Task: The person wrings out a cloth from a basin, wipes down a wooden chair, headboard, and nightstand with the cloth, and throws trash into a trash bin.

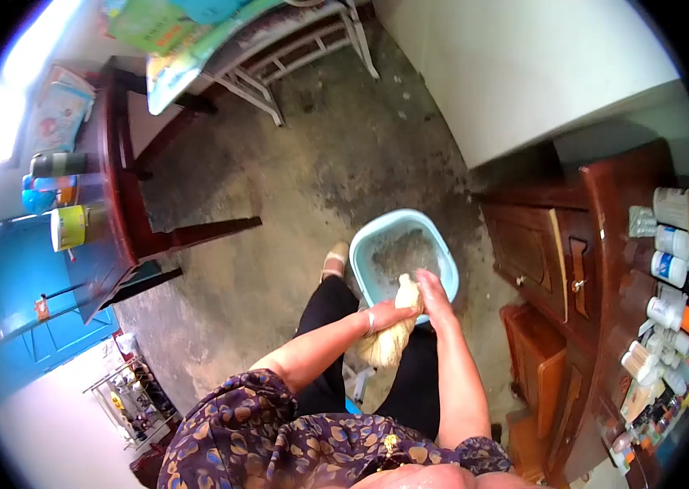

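Cloth [389, 342] bunched between left hand [396, 315] and right hand [436, 297], at the near rim of the basin [363, 265]. Extends right fingers, pressed together; grips with left fingers, cannot tell their spacing.

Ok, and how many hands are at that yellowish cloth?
2. The left hand holds the cloth from the left; the right hand is against its upper right side, by the near rim of the light blue basin.

Open floor [279, 171] beyond basin [401, 218]
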A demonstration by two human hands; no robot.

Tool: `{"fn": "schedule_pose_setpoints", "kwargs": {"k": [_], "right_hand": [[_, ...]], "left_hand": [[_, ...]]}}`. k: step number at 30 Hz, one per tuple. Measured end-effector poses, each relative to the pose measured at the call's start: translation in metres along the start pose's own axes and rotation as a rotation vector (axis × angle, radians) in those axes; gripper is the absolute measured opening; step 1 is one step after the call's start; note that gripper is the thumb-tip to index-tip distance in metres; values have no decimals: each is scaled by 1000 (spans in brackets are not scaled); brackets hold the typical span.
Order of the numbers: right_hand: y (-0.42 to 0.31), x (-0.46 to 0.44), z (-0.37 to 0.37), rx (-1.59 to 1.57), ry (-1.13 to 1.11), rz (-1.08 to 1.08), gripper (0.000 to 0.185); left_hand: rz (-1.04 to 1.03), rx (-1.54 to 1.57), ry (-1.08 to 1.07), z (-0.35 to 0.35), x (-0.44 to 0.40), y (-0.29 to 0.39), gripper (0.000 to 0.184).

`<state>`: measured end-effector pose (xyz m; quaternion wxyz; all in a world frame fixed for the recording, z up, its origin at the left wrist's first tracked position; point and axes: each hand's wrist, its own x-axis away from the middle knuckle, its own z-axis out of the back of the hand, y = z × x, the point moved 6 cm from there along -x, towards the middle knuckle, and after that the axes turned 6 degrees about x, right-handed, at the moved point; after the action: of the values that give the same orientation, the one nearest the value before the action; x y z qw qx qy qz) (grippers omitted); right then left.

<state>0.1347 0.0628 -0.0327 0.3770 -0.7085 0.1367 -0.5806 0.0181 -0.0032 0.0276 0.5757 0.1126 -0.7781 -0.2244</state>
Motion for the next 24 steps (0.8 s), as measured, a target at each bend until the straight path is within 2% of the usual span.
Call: {"fn": "schedule_pose_setpoints", "kwargs": {"k": [1,2,3,5,6,7,8,9,11,12,13,15,17,18,19,20,21,23,24], "right_hand": [[-9,21,10,-286,-22,-348,80],[-19,36,18,-389,-87,-344,80],[-19,37,25,-407,-82,-305,79],[-17,44,14,-616,-121,-245,78],[-47,57,-1,-812,-310,-163,77],[-83,75,-18,-992,-519,-75,75],[-123,94,-31,-1042,-611,50,75],[-157,117,-42,-1096,-691,147,76],[-183,131,-45,-1299,-802,232,75],[-192,143,-45,-1289,-876,233,76],[-194,148,-45,-1189,-936,212,62],[-191,136,-41,-931,-683,158,41],[-190,120,-37,-773,-595,88,24],[-200,126,-34,-633,-468,148,27],[-210,136,-36,-597,-450,125,31],[-206,131,-36,-557,-431,106,35],[-203,130,-38,-520,-408,81,39],[-198,134,-41,-435,-385,37,43],[-196,135,-41,-323,-343,62,44]], "left_hand": [[118,451,-129,-9,25,14,58],[113,779,-297,-24,34,12,48],[209,1009,-361,-33,38,7,47],[166,1164,-560,-60,89,48,51],[57,1396,-759,-82,111,76,55],[76,1461,-916,-92,123,85,56],[22,1545,-1070,-101,135,96,57],[59,1628,-1117,-109,140,97,57],[-70,1658,-1124,-107,150,109,57],[-107,1654,-1128,-103,174,128,58],[-202,1601,-1187,-96,183,136,61],[-110,1563,-1152,-86,204,147,62],[-122,1355,-969,-76,194,138,63],[-130,1286,-942,-77,201,142,62],[-141,1209,-916,-77,205,143,62],[-113,1173,-705,-70,203,131,59],[-80,1121,-592,-68,190,121,48],[-8,1010,-364,-65,164,102,38],[-40,810,-305,-69,179,109,30]]}}
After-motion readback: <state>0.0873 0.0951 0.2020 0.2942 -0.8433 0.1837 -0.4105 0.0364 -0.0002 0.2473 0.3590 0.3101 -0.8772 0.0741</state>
